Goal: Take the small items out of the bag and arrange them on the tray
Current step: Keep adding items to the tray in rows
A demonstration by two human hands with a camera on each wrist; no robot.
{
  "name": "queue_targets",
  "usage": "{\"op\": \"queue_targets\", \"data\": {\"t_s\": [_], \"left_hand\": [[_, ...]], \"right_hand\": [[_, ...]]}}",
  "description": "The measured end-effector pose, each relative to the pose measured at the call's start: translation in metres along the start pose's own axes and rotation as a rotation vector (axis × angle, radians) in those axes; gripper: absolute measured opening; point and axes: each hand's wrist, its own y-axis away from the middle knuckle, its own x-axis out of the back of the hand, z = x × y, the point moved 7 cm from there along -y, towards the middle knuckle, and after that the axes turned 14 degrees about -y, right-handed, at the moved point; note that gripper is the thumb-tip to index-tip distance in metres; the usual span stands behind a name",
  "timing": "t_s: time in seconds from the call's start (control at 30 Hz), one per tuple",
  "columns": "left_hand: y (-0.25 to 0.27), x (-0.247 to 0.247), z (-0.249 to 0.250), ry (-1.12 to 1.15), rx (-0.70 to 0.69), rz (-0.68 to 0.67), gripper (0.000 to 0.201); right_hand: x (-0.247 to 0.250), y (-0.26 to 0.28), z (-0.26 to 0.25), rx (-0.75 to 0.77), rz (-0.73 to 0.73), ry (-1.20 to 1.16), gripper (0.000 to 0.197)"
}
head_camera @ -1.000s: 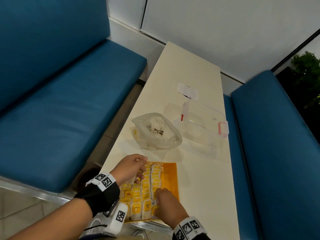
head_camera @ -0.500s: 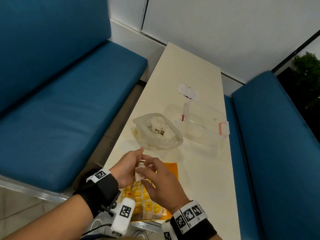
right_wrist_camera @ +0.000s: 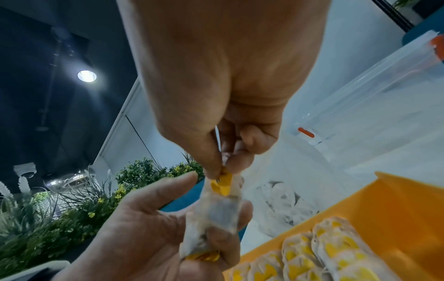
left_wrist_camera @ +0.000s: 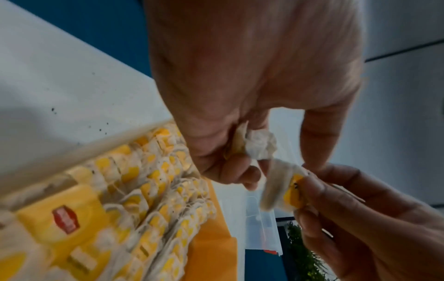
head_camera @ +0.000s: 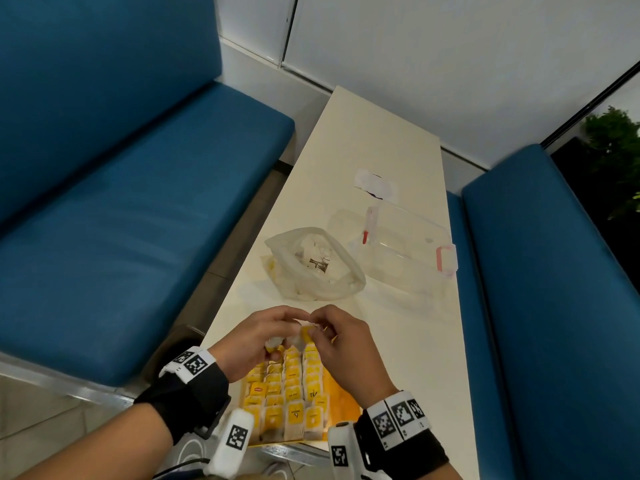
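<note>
Your left hand (head_camera: 254, 341) and right hand (head_camera: 341, 342) meet just above the far end of the tray (head_camera: 341, 393), and both are closed on tea bags. The left hand's fingers curl round a crumpled bunch of bags (left_wrist_camera: 258, 145) – white, creased paper with a bit of yellow showing. Your right thumb and forefinger pinch one tea bag (right_wrist_camera: 222, 199) by its yellow tag; the bag is pale, thin paper with dark leaf showing through, and its lower end lies against your left fingers (right_wrist_camera: 221, 239).

On the orange tray, more tea bags (head_camera: 292, 393) lie in neat overlapping rows, each white with a yellow tag, filling the left part. The bag (head_camera: 317, 265) – translucent plastic, mouth open – sits on the table (head_camera: 408, 341) beyond the tray, beside a clear box (head_camera: 408, 247) with pink clips.
</note>
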Motion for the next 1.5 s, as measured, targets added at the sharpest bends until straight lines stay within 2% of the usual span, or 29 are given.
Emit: {"op": "queue_targets", "data": {"t_s": [0.1, 0.23, 0.37, 0.53, 0.63, 0.7, 0.77, 0.83, 1.0, 1.1, 1.23, 1.3, 1.5], "left_hand": [[0.002, -0.005, 0.006, -0.180, -0.081, -0.029, 0.033], [-0.001, 0.000, 0.010, -0.376, -0.148, 0.135, 0.006], [0.000, 0.002, 0.012, -0.487, -0.190, 0.169, 0.005], [-0.001, 0.003, 0.014, -0.488, -0.218, 0.208, 0.007], [-0.002, 0.002, 0.014, -0.501, -0.213, 0.197, 0.008], [-0.002, 0.004, 0.012, -0.527, -0.202, 0.193, 0.015], [-0.003, 0.013, 0.011, -0.553, -0.177, 0.234, 0.023], [-0.003, 0.023, 0.014, -0.589, -0.165, 0.292, 0.021], [-0.005, 0.045, 0.019, -0.769, -0.159, 0.452, 0.014], [-0.006, 0.056, 0.012, -0.940, -0.088, 0.535, 0.018], [-0.011, 0.065, -0.003, -1.001, -0.010, 0.527, 0.012], [-0.013, 0.066, -0.008, -1.010, -0.004, 0.515, 0.007], [-0.013, 0.068, -0.013, -0.954, -0.022, 0.490, 0.008]], "right_hand": [[0.000, -0.002, 0.003, -0.079, -0.042, -0.022, 0.013], [0.004, -0.005, 0.009, -0.137, -0.020, -0.040, 0.014], [0.009, -0.007, 0.013, -0.169, -0.010, -0.033, 0.013], [0.009, -0.008, 0.018, -0.205, 0.000, -0.058, 0.018], [0.013, -0.009, 0.016, -0.172, 0.028, -0.041, 0.015], [0.016, -0.010, 0.012, -0.124, 0.013, -0.002, 0.012], [0.012, -0.010, 0.012, -0.081, -0.098, 0.153, 0.013], [0.008, -0.009, 0.020, -0.073, -0.202, 0.305, 0.016], [0.024, -0.010, 0.057, -0.212, -0.215, 0.339, 0.019], [0.028, -0.009, 0.077, -0.283, -0.220, 0.415, 0.018], [0.018, -0.013, 0.087, -0.285, -0.250, 0.470, 0.016], [0.013, -0.015, 0.091, -0.270, -0.253, 0.485, 0.016], [0.006, -0.022, 0.094, -0.235, -0.212, 0.502, 0.013]]}}
